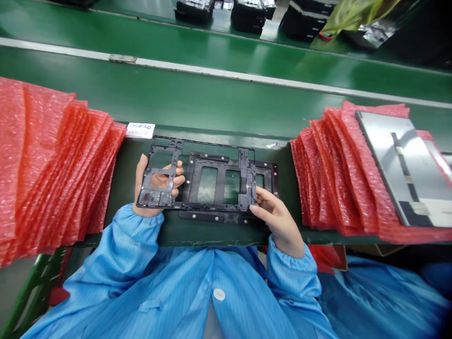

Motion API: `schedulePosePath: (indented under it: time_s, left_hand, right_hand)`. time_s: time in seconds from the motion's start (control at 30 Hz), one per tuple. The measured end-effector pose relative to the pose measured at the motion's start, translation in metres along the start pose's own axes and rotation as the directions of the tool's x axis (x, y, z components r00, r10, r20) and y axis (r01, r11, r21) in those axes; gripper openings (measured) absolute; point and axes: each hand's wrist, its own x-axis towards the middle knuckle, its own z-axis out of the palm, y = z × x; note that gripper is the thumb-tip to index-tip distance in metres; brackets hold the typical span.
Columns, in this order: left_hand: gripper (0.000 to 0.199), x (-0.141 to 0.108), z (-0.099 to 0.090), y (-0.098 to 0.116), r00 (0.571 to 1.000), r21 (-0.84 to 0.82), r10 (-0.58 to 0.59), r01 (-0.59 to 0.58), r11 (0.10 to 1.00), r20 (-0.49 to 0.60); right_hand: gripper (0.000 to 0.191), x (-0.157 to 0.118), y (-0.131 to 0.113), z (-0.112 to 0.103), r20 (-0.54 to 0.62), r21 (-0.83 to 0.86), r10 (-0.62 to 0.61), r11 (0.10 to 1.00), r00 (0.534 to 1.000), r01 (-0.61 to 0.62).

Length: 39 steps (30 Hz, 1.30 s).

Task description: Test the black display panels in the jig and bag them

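A thin black device frame (pixel 162 196) with large openings is held up between my two hands. My left hand (pixel 160 181) grips its left end from beneath, the fingers showing through and beside the openings. At the lower right corner, my right hand (pixel 277 214) pinches the frame between thumb and fingers. Below it on the bench lies a black fixture plate (pixel 190 183) with windows cut in it and bright round studs along its border. The held frame partly covers this fixture.
Red bubble-wrap pouches (pixel 63 174) are stacked at the left, with another red pouch stack (pixel 332 174) at the right. A silver flat panel (pixel 399 160) rests on the right stack. A written label (pixel 140 130) lies behind the frame. Black stacked parts (pixel 249 16) stand on the far green surface.
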Motion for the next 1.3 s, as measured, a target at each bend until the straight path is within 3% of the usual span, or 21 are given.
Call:
schedulePosePath:
  time_s: [0.27,0.63,0.87,1.07,1.3]
  left_hand:
    - [0.063,0.0,-0.002,0.002,0.999,-0.058,-0.032,0.032,0.998,0.011]
    - [0.057,0.0,-0.004,0.001,0.994,-0.106,-0.082,0.089,0.99,0.066]
    - [0.058,-0.001,0.0,0.0,0.996,-0.111,-0.077,0.08,0.991,0.032]
    - [0.067,-0.004,0.015,-0.004,0.997,-0.056,-0.025,0.022,0.998,-0.066]
    - [0.065,-0.001,0.008,-0.002,0.999,-0.088,-0.032,0.029,0.996,-0.026]
  right_hand:
    - [0.049,-0.013,-0.016,0.006,-0.036,-0.116,-0.018,0.993,0.999,0.014]
    - [0.048,-0.015,-0.019,0.009,0.026,-0.002,-0.099,0.995,0.995,0.099]
    - [0.046,-0.017,-0.021,0.011,0.027,0.002,-0.111,0.994,0.993,0.111]
    - [0.047,-0.018,-0.022,0.012,0.026,-0.038,-0.146,0.988,0.989,0.147]
    - [0.048,-0.018,-0.023,0.013,0.031,-0.038,-0.143,0.989,0.989,0.144]
